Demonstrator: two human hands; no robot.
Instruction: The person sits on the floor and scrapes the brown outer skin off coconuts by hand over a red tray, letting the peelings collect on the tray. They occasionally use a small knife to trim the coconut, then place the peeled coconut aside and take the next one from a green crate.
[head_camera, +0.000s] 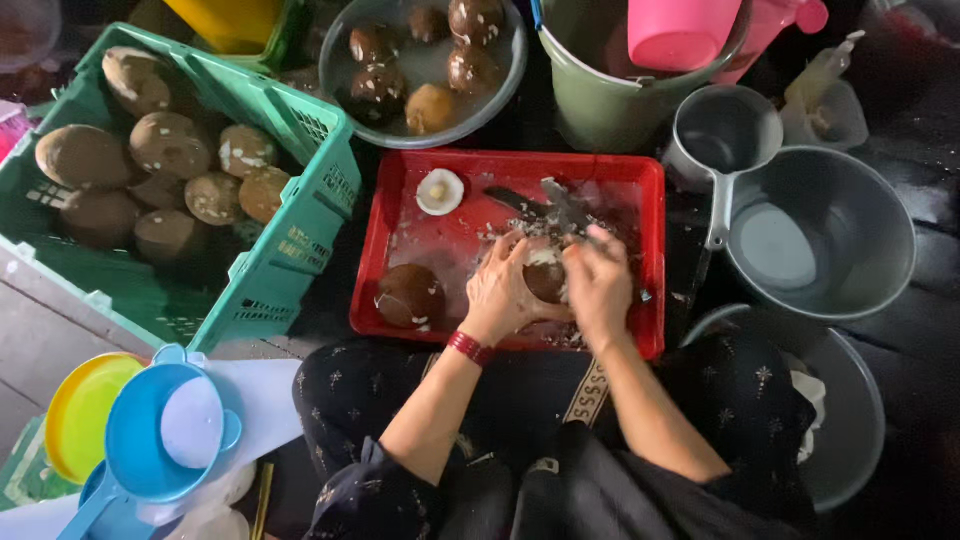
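A person sits over a red plastic tray (400, 190), seen from above. The left hand (503, 290) cups one brown coconut (545, 278) from its left side, fingers wrapped around it. The right hand (597, 283) presses against the same coconut from the right, closed around a knife (560, 208) whose dark blade points away from the body, past the coconut. White shavings lie scattered around both hands.

Left of the grip, in the tray's near corner, sits a second coconut (409, 295), well apart from the hands. Beyond it, toward the tray's far edge, lies one round white coconut piece (440, 191). The tray floor between these is open; the tray's near wall runs just under the wrists.

Farther left, a green crate (290, 250) holds about nine husked coconuts. Beyond the tray, a grey basin (425, 70) holds about six more in water. Right of the grip stands a large grey bowl (850, 290), a grey ladle-pot (722, 135) touching its rim.
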